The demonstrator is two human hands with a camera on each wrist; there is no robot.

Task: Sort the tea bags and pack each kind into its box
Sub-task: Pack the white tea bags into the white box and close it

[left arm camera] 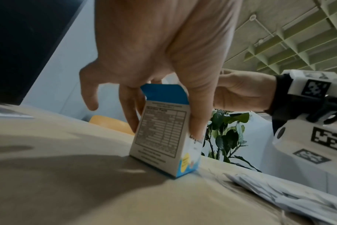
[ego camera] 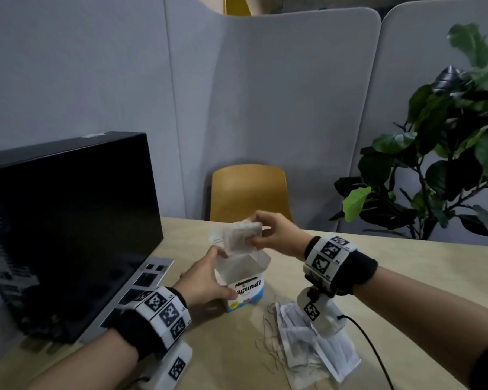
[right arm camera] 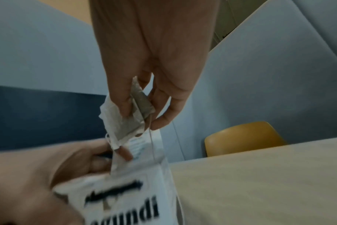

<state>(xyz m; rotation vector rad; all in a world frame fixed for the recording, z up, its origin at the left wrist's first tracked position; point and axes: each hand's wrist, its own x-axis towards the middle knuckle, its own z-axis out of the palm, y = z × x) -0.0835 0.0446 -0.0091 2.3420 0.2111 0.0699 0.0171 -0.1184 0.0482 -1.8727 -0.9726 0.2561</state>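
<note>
The left hand (ego camera: 206, 280) grips the white-and-blue tea box (ego camera: 245, 288), fingers down one side and thumb across the printed front, and the box stands upright on the pale wooden table (ego camera: 406, 263) with its top flaps open. From the left wrist view the box (left arm camera: 164, 137) shows its nutrition panel and a blue flap lifted at the top, thumb pressed down the right edge, fingers behind the far side. Up above the opening, the right hand (ego camera: 276, 235) pinches a small bundle of tea bags (ego camera: 243, 235), greyish paper sachets held between thumb and fingertips, just over the mouth of the box. The right wrist view shows those bags (right arm camera: 129, 115) fanned a little, one thin string hanging down toward the box (right arm camera: 129, 197), whose front reads "…gundi" in bold black letters; whether the lowest bag touches the flap, hard to tell through the blur. On the table just right of the box lies a loose heap of white paper-wrapped tea bags (ego camera: 313, 342) with strings trailing off to their left, partly under the right wrist's camera mount. To the left, a big black monitor (ego camera: 68, 220) stands on the table; beyond the far edge sits a yellow chair (ego camera: 248, 192), and a leafy plant (ego camera: 448, 164) fills the right side.
</note>
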